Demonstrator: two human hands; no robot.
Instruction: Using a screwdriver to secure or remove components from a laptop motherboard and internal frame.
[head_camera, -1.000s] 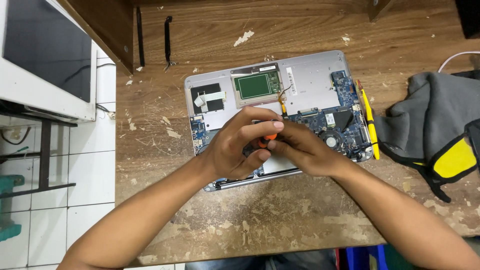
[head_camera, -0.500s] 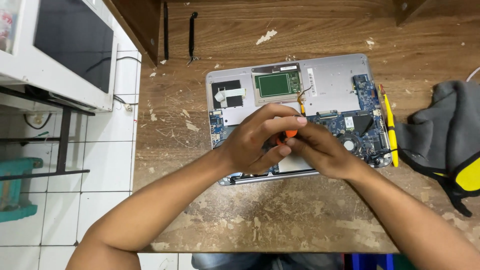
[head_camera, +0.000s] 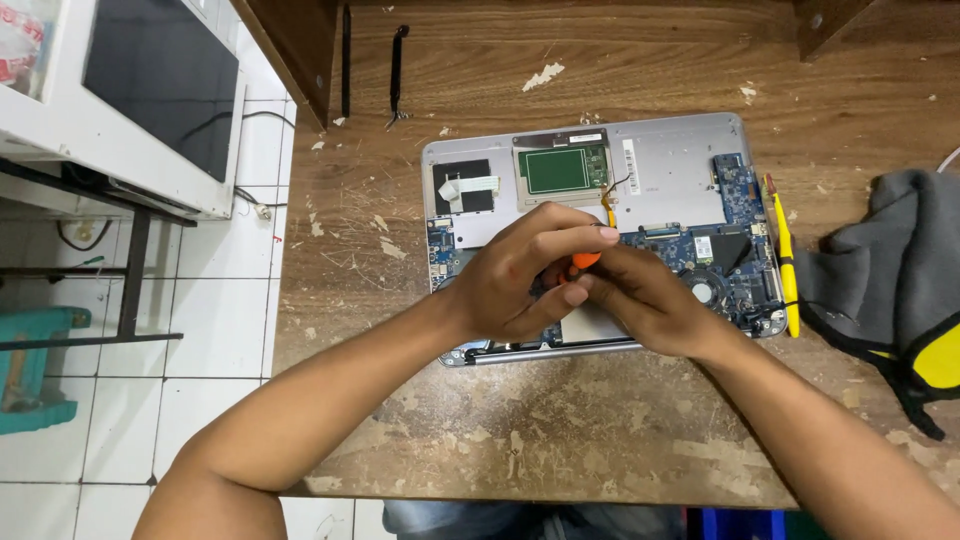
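Head view: both hands unmoved since before, left hand (head_camera: 520, 275) and right hand (head_camera: 640, 300) fingers pinching the orange tool (head_camera: 585, 260) over the opened laptop (head_camera: 670, 170) (work continues)

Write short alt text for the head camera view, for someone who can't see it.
Two bare hands, left hand and right hand, meet over an opened laptop on a worn wooden table, pinching a small orange tool. A yellow tool and grey cloth lie right.

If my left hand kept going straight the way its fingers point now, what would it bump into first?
The left hand points rightward across the opened laptop, and the right hand sits directly against it. It would press into the right hand first, at the orange-handled tool between them. Depth is hard to judge here.
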